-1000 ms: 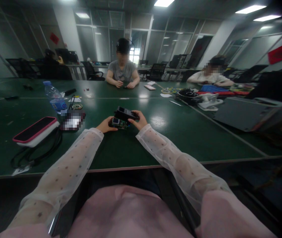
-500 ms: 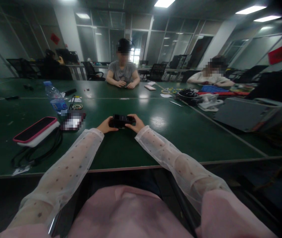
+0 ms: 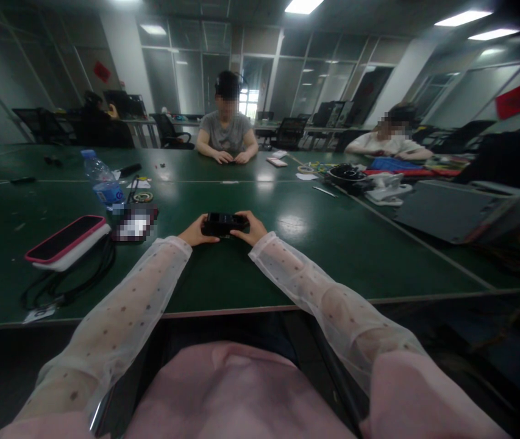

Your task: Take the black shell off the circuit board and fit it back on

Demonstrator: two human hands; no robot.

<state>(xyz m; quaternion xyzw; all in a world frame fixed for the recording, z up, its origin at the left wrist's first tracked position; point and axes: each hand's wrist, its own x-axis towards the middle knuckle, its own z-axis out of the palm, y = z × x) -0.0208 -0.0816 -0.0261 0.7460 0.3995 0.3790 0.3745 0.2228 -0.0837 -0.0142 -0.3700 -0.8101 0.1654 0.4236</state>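
Observation:
A black box-shaped device [image 3: 224, 225] sits between my two hands, just above or on the green table [image 3: 241, 274]; I cannot tell whether it touches the surface. Its exact kind is too dark to make out. My left hand [image 3: 198, 231] is closed round the left end, with the thumb along the near side. On the opposite end, my right hand [image 3: 251, 228] grips with its thumb across the near face. Sheer dotted sleeves cover both forearms.
To the left are a pink-rimmed phone [image 3: 67, 239] on a white block, a black cord, a water bottle [image 3: 106, 186] and a blurred-out item [image 3: 135, 223]. A grey metal case [image 3: 447, 210] and cables lie right. Two people [image 3: 227, 134] sit across the table.
My hands and the black device have hardly moved. The hands of the person opposite have shifted slightly.

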